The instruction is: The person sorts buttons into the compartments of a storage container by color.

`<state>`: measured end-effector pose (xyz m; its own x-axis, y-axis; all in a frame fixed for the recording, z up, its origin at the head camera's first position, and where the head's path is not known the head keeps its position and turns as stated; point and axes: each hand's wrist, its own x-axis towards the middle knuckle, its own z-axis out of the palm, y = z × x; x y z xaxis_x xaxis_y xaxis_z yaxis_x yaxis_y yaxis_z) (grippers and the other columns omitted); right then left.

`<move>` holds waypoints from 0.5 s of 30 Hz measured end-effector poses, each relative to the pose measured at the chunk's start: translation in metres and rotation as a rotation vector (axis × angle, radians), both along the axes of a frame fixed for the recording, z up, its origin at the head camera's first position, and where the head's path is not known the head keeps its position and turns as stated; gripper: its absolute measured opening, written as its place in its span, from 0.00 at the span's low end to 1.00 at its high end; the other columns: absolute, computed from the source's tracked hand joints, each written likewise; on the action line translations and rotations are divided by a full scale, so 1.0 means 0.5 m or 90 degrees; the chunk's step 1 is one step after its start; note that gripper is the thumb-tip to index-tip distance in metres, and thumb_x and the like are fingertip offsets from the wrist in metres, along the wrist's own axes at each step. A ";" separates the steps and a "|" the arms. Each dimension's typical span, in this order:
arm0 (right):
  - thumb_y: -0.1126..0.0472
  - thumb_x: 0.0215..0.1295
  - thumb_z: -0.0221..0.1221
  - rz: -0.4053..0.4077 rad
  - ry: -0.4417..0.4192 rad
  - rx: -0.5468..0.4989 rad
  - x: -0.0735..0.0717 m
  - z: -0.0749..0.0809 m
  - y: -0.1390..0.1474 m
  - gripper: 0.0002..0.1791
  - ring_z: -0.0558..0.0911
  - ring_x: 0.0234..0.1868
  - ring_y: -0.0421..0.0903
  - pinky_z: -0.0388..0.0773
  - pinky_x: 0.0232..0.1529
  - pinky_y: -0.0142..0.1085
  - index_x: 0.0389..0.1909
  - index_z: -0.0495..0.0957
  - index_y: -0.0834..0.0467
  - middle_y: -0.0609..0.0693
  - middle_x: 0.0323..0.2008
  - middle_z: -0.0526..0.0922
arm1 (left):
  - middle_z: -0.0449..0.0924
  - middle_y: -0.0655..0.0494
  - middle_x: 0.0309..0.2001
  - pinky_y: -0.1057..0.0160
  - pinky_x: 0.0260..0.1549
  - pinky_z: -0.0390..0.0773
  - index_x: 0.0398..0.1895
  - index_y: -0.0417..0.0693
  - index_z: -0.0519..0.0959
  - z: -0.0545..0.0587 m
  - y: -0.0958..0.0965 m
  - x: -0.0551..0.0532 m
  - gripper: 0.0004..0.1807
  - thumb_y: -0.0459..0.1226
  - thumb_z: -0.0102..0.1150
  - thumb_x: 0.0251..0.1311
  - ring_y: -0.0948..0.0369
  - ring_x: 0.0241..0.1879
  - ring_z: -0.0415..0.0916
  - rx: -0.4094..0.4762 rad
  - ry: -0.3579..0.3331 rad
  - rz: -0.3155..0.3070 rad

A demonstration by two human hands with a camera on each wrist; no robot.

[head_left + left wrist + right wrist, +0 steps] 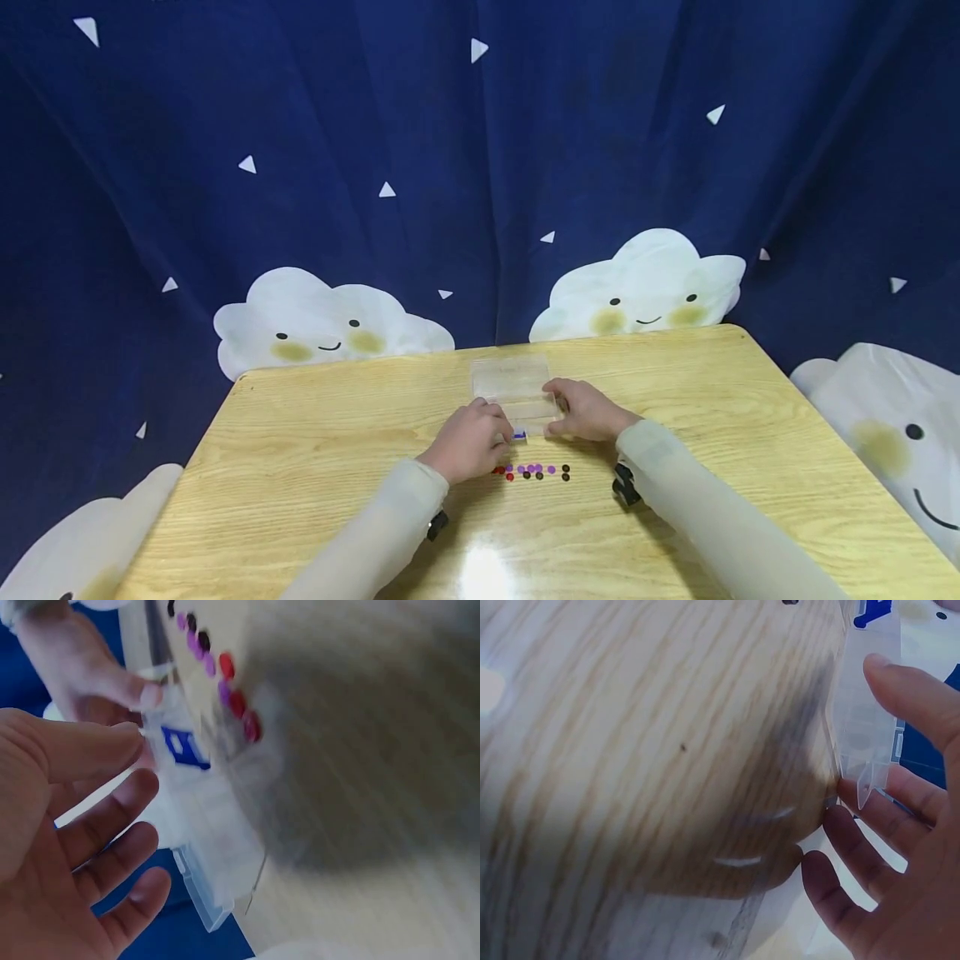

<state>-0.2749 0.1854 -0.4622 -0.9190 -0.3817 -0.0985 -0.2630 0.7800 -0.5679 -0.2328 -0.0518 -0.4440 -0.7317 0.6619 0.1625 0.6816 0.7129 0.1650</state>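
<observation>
A clear plastic box (528, 408) with its lid (510, 377) raised stands near the back of the table. A blue label (184, 748) marks its front. At the box's left front corner hovers my left hand (471, 440); its fingers are loosely bent, with a gap between thumb and fingers in the left wrist view. My right hand (588, 411) holds the box's right end, thumb toward the front and fingers (859, 844) around the side. Small round discs (531, 468) in red, purple and black lie in front of the box, some hidden by my left hand.
The light wooden table (315, 467) reaches back to a dark blue curtain (420, 125) with white clouds and triangles. Each wrist wears a black strap device (625, 485). Light glares off the tabletop near its front.
</observation>
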 end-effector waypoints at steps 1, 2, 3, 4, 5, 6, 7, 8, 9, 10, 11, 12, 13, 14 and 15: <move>0.57 0.52 0.73 0.002 0.005 0.000 0.000 0.000 0.000 0.38 0.79 0.53 0.53 0.76 0.59 0.51 0.64 0.70 0.63 0.59 0.54 0.81 | 0.85 0.64 0.37 0.65 0.41 0.79 0.34 0.57 0.89 -0.001 -0.001 0.006 0.04 0.40 0.66 0.60 0.62 0.39 0.76 -0.007 0.002 -0.009; 0.57 0.51 0.73 0.001 0.005 -0.003 -0.001 -0.001 -0.001 0.38 0.79 0.53 0.53 0.76 0.58 0.51 0.63 0.70 0.63 0.59 0.54 0.81 | 0.85 0.64 0.37 0.66 0.40 0.78 0.34 0.57 0.89 -0.003 -0.002 0.010 0.04 0.40 0.67 0.59 0.63 0.38 0.75 -0.016 0.008 -0.017; 0.57 0.51 0.73 0.001 0.006 -0.005 -0.001 -0.001 -0.001 0.38 0.79 0.53 0.53 0.76 0.58 0.51 0.63 0.70 0.63 0.59 0.53 0.81 | 0.84 0.65 0.36 0.67 0.39 0.78 0.33 0.58 0.89 -0.005 -0.003 0.014 0.03 0.39 0.67 0.58 0.64 0.37 0.75 -0.021 0.014 -0.024; 0.57 0.51 0.73 0.002 0.007 -0.006 -0.002 -0.002 -0.001 0.39 0.79 0.53 0.54 0.76 0.59 0.51 0.63 0.70 0.63 0.60 0.54 0.81 | 0.84 0.65 0.35 0.68 0.39 0.78 0.32 0.58 0.89 -0.007 -0.004 0.018 0.03 0.39 0.68 0.58 0.64 0.37 0.75 -0.024 0.016 -0.030; 0.57 0.51 0.73 0.004 0.009 -0.005 -0.002 -0.004 -0.001 0.39 0.79 0.54 0.54 0.76 0.59 0.52 0.63 0.70 0.63 0.60 0.54 0.81 | 0.84 0.65 0.34 0.68 0.38 0.77 0.32 0.58 0.88 -0.008 -0.006 0.021 0.03 0.39 0.68 0.57 0.65 0.36 0.75 -0.026 0.019 -0.033; 0.57 0.51 0.73 0.005 0.011 -0.005 -0.002 -0.005 0.000 0.39 0.79 0.54 0.54 0.75 0.60 0.52 0.63 0.70 0.63 0.60 0.54 0.81 | 0.84 0.66 0.34 0.68 0.38 0.77 0.31 0.59 0.88 -0.010 -0.007 0.023 0.03 0.39 0.68 0.57 0.65 0.36 0.75 -0.027 0.022 -0.036; 0.57 0.51 0.73 0.007 0.012 -0.004 -0.003 -0.006 0.000 0.39 0.79 0.55 0.55 0.75 0.60 0.52 0.63 0.70 0.63 0.60 0.55 0.81 | 0.84 0.66 0.34 0.69 0.37 0.77 0.30 0.59 0.88 -0.013 -0.008 0.025 0.04 0.38 0.68 0.56 0.65 0.35 0.74 -0.028 0.024 -0.039; 0.57 0.51 0.73 0.008 0.013 -0.004 -0.003 -0.007 0.000 0.39 0.79 0.55 0.56 0.75 0.61 0.53 0.64 0.70 0.63 0.60 0.55 0.81 | 0.84 0.66 0.34 0.69 0.36 0.76 0.30 0.59 0.88 -0.014 -0.009 0.027 0.04 0.38 0.68 0.56 0.65 0.35 0.74 -0.029 0.025 -0.040; 0.56 0.51 0.73 0.007 0.012 -0.004 -0.004 -0.009 0.000 0.39 0.79 0.56 0.56 0.75 0.61 0.53 0.64 0.70 0.63 0.60 0.56 0.80 | 0.84 0.66 0.34 0.69 0.36 0.76 0.30 0.60 0.89 -0.016 -0.009 0.029 0.04 0.38 0.68 0.56 0.65 0.35 0.74 -0.028 0.025 -0.041; 0.56 0.51 0.73 0.008 0.014 -0.004 -0.004 -0.009 0.000 0.39 0.79 0.56 0.56 0.75 0.62 0.53 0.64 0.70 0.63 0.61 0.56 0.80 | 0.84 0.66 0.34 0.69 0.35 0.76 0.30 0.60 0.89 -0.019 -0.009 0.029 0.05 0.37 0.68 0.56 0.66 0.35 0.74 -0.028 0.025 -0.041; 0.56 0.51 0.73 0.008 0.016 -0.003 -0.004 -0.010 0.000 0.39 0.79 0.57 0.56 0.74 0.62 0.53 0.64 0.70 0.63 0.61 0.56 0.80 | 0.84 0.67 0.34 0.69 0.35 0.76 0.30 0.60 0.89 -0.021 -0.010 0.030 0.05 0.37 0.68 0.56 0.66 0.35 0.74 -0.028 0.024 -0.042; 0.56 0.51 0.74 0.008 0.016 -0.002 -0.004 -0.011 0.001 0.39 0.79 0.56 0.56 0.75 0.62 0.53 0.64 0.70 0.62 0.60 0.56 0.81 | 0.84 0.67 0.34 0.69 0.35 0.76 0.30 0.60 0.89 -0.024 -0.010 0.029 0.05 0.37 0.68 0.56 0.66 0.35 0.74 -0.028 0.023 -0.042; 0.56 0.51 0.74 0.007 0.017 -0.002 -0.005 -0.011 0.000 0.39 0.79 0.56 0.56 0.75 0.61 0.53 0.63 0.70 0.62 0.60 0.55 0.81 | 0.84 0.67 0.34 0.70 0.36 0.76 0.30 0.60 0.89 -0.026 -0.010 0.029 0.06 0.36 0.68 0.56 0.66 0.34 0.74 -0.029 0.024 -0.042; 0.56 0.50 0.74 0.008 0.019 -0.003 -0.005 -0.011 0.000 0.39 0.80 0.55 0.56 0.75 0.61 0.52 0.63 0.71 0.62 0.60 0.54 0.81 | 0.84 0.67 0.33 0.70 0.35 0.76 0.30 0.60 0.89 -0.029 -0.010 0.029 0.06 0.36 0.68 0.56 0.66 0.34 0.74 -0.031 0.025 -0.041; 0.56 0.50 0.74 0.009 0.020 -0.004 -0.004 -0.011 0.000 0.39 0.80 0.54 0.55 0.75 0.60 0.52 0.62 0.71 0.63 0.60 0.54 0.81 | 0.84 0.67 0.33 0.70 0.35 0.76 0.30 0.60 0.89 -0.031 -0.010 0.028 0.06 0.36 0.68 0.56 0.66 0.34 0.73 -0.034 0.026 -0.040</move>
